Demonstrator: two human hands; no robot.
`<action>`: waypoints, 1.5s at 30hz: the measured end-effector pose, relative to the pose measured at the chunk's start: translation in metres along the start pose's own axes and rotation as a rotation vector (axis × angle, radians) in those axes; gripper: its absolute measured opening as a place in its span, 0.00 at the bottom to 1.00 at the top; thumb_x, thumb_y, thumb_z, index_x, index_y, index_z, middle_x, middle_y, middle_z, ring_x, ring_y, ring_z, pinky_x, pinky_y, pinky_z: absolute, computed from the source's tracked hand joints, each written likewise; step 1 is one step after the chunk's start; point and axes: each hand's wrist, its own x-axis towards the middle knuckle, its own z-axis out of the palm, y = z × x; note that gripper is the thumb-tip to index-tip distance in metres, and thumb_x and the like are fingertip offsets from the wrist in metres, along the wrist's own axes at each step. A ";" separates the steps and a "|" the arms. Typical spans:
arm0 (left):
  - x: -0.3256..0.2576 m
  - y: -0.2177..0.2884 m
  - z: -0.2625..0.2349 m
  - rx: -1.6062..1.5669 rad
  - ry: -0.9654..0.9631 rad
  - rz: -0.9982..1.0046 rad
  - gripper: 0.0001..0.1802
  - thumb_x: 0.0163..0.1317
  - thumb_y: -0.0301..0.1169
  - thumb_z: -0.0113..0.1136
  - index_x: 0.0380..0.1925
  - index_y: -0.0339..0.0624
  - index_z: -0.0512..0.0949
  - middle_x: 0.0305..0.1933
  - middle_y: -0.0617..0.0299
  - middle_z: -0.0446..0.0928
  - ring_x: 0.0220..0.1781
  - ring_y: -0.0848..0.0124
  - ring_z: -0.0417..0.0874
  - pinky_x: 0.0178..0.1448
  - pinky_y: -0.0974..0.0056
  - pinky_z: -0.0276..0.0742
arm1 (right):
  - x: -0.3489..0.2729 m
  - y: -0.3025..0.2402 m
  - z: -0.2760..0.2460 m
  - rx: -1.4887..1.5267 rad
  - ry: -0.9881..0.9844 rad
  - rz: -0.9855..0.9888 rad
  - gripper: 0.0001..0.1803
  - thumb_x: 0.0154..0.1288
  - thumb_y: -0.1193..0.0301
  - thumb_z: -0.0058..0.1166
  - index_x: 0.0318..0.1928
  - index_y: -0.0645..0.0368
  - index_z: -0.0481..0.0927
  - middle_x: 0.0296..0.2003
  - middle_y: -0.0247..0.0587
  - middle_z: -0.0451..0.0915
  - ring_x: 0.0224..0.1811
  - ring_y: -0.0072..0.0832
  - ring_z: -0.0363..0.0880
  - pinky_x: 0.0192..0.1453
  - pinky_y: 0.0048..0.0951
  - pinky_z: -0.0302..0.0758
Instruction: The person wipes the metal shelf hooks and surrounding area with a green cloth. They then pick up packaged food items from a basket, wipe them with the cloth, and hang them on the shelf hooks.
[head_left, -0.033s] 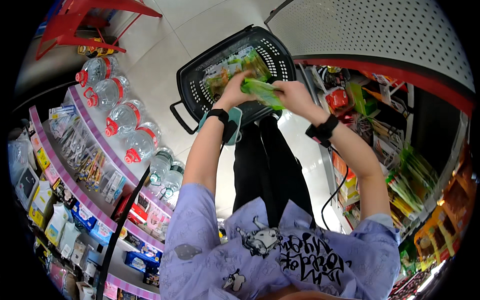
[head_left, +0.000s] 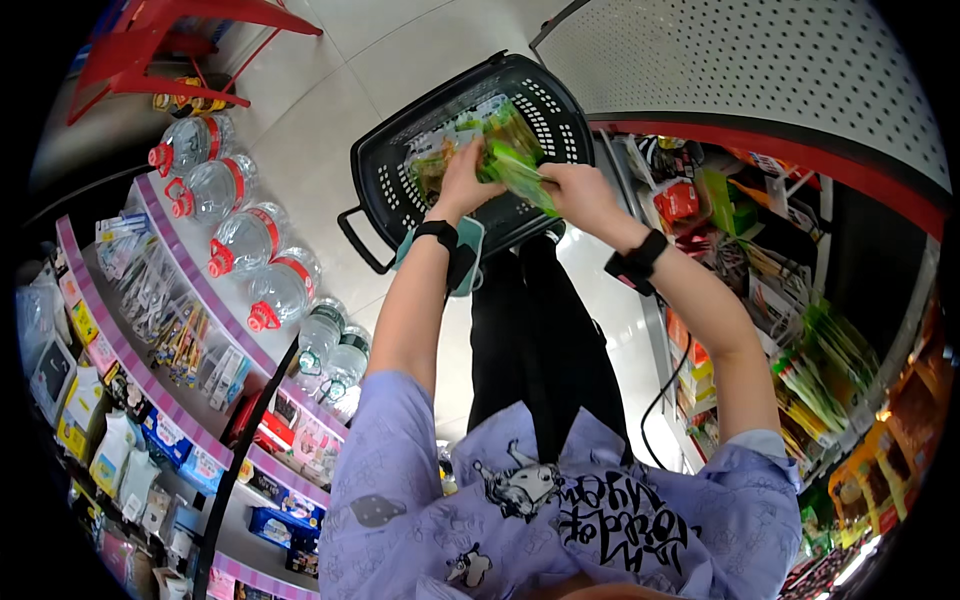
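Observation:
A bright green plastic packet [head_left: 520, 178] is pinched at its near right end by my right hand [head_left: 585, 202], tilted over the basket. My left hand [head_left: 464, 184] reaches over the basket with its thumb apart from the fingers. Its fingertips lie by the clear and green snack packets [head_left: 512, 128] inside, and its thumb comes close to the green packet's left side. Those packets lie in a heap, partly covered by my left hand. Around them is a black shopping basket [head_left: 366, 165] with slotted walls, standing on the floor beyond my feet.
To the left, large water bottles with red caps [head_left: 245, 238] stand in a row beside a shelf edge [head_left: 215, 285] with small goods. A red stool [head_left: 150, 55] stands far left. At right is a shelf of snack packets [head_left: 800, 370] under a perforated metal panel [head_left: 740, 60].
My left hand has shifted slightly and its fingers show more clearly. The green packet hangs a little steeper, and my right hand has moved slightly left.

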 end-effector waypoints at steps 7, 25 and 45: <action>0.047 -0.069 0.082 -0.423 -0.353 -0.522 0.45 0.54 0.41 0.58 0.65 0.41 0.43 0.68 0.47 0.44 0.70 0.55 0.47 0.65 0.58 0.54 | 0.101 0.111 0.120 -0.054 0.088 0.132 0.06 0.54 0.70 0.49 0.32 0.55 0.78 0.26 0.48 0.77 0.29 0.45 0.76 0.33 0.44 0.72; 0.136 -0.130 0.208 -0.616 -0.386 -0.464 0.43 0.51 0.33 0.57 0.65 0.41 0.47 0.64 0.46 0.56 0.65 0.59 0.59 0.63 0.64 0.57 | 0.192 0.232 0.189 -0.060 0.050 0.630 0.15 0.53 0.72 0.50 0.41 0.65 0.72 0.40 0.61 0.75 0.44 0.51 0.75 0.47 0.42 0.73; -0.150 -0.126 0.015 0.310 0.177 -0.256 0.35 0.43 0.41 0.64 0.53 0.41 0.66 0.55 0.50 0.65 0.54 0.53 0.67 0.56 0.53 0.63 | 0.015 0.049 0.237 0.055 -0.609 0.200 0.46 0.51 0.44 0.50 0.61 0.64 0.52 0.51 0.59 0.67 0.56 0.50 0.64 0.60 0.48 0.57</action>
